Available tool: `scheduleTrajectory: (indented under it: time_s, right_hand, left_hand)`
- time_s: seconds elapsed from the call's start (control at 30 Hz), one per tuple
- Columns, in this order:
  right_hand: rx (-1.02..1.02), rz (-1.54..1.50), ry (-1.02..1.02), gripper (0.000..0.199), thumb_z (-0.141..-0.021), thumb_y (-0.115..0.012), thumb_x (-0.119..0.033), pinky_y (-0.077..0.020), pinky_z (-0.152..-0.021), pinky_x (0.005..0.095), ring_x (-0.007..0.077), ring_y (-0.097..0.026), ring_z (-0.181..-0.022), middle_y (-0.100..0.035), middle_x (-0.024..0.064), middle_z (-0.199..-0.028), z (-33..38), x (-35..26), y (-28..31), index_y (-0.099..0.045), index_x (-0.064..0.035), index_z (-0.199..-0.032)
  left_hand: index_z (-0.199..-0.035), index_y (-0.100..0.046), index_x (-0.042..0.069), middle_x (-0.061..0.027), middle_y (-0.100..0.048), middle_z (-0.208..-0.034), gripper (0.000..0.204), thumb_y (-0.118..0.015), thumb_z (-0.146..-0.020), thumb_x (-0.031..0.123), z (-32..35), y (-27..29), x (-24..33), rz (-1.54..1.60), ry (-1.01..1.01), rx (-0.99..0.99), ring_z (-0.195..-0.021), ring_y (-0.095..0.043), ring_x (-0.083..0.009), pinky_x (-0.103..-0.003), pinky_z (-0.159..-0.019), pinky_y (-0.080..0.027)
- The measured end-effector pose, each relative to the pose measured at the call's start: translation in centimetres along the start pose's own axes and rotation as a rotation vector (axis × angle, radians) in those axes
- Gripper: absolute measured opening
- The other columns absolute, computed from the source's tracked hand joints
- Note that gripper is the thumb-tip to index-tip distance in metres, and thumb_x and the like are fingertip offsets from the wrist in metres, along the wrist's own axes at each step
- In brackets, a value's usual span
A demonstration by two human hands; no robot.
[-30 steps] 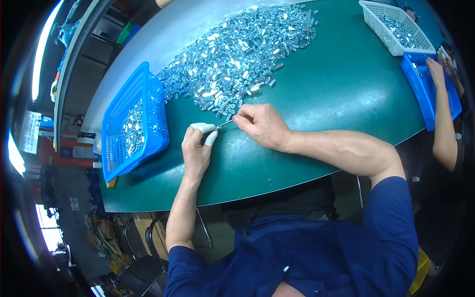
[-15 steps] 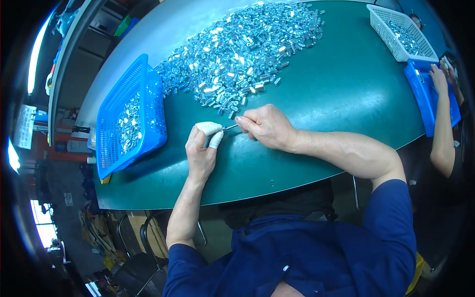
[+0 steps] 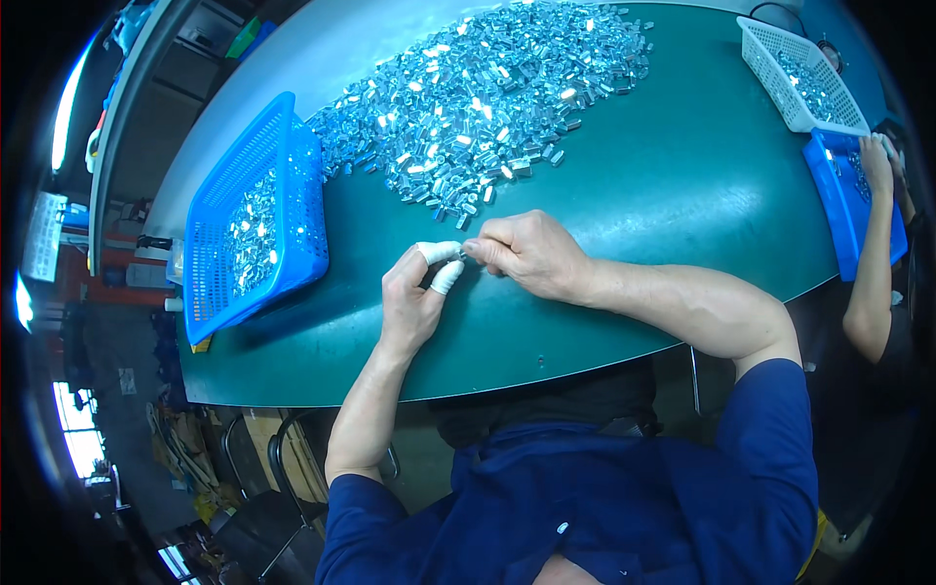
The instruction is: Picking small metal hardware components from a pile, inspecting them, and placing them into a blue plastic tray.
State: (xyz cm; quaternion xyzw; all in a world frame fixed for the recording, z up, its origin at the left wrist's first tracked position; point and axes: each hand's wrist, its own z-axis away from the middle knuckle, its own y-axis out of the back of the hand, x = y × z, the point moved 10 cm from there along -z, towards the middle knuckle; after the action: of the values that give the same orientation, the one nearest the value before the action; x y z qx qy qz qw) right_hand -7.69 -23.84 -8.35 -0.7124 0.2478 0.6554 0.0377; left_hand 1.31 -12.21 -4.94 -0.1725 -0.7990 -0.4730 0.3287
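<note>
My left hand [image 3: 411, 297], with white covers on the thumb and forefinger, pinches a small shiny metal piece [image 3: 462, 255] at its fingertips. My right hand [image 3: 536, 255] is closed around a thin metal rod, whose end meets that piece; the fingers hide nearly all of the rod now. Both hands are just above the green table, fingertips almost touching. Beyond them spreads a big heap of small silvery metal pieces [image 3: 487, 107], short and elongated like long nuts.
On the left stands a blue perforated basket [image 3: 310, 249] with more metal pieces inside. At the far right are a white basket [image 3: 780, 83] of pieces and a blue tray [image 3: 829, 185], where another person's hands [image 3: 877, 166] work. The green table [image 3: 673, 195] curves along its front edge.
My left hand has moved right, toward my right hand, and the rod that showed between them is now almost hidden. The other person's hands have shifted slightly at the tray.
</note>
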Motion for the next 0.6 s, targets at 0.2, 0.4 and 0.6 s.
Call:
scheduleTrajectory:
  time_s: [0.2,0.4,0.6]
  right_hand:
    - [0.155,0.105,0.201,0.021,-0.097,-0.073,-0.023,-0.0521,-0.066,0.0385,0.0255,-0.07,-0.075,-0.071,0.0118,-0.08,0.4,-1.8,1.3,-0.072,-0.0029,-0.09]
    - [0.127,0.291,0.268,0.025,-0.095,-0.069,-0.027,-0.0496,-0.068,0.0521,0.0412,-0.068,-0.08,-0.069,0.0193,-0.083,0.6,-2.4,0.9,-0.07,-0.0046,-0.086]
    - [0.126,0.165,0.112,0.033,-0.1,-0.065,-0.029,-0.0491,-0.061,0.0446,0.0309,-0.067,-0.065,-0.068,0.0154,-0.069,0.3,-1.0,1.0,-0.069,-0.0032,-0.08]
  left_hand:
    - [-0.103,-0.072,0.001,-0.0112,-0.072,-0.092,0.016,-0.079,-0.089,0.002,0.3,0.4,0.1,-0.006,0.005,0.036,-0.082,-0.069,-0.0225,-0.033,-0.072,-0.054]
    - [-0.1,-0.072,0.003,-0.0122,-0.073,-0.092,0.016,-0.08,-0.086,0.003,0.3,0.0,1.1,-0.067,-0.11,0.056,-0.082,-0.07,-0.0283,-0.037,-0.071,-0.054]
    - [-0.104,-0.073,0.001,-0.0133,-0.073,-0.095,0.017,-0.079,-0.089,0.004,0.6,0.2,2.2,-0.144,-0.171,0.071,-0.084,-0.07,-0.0254,-0.034,-0.075,-0.055]
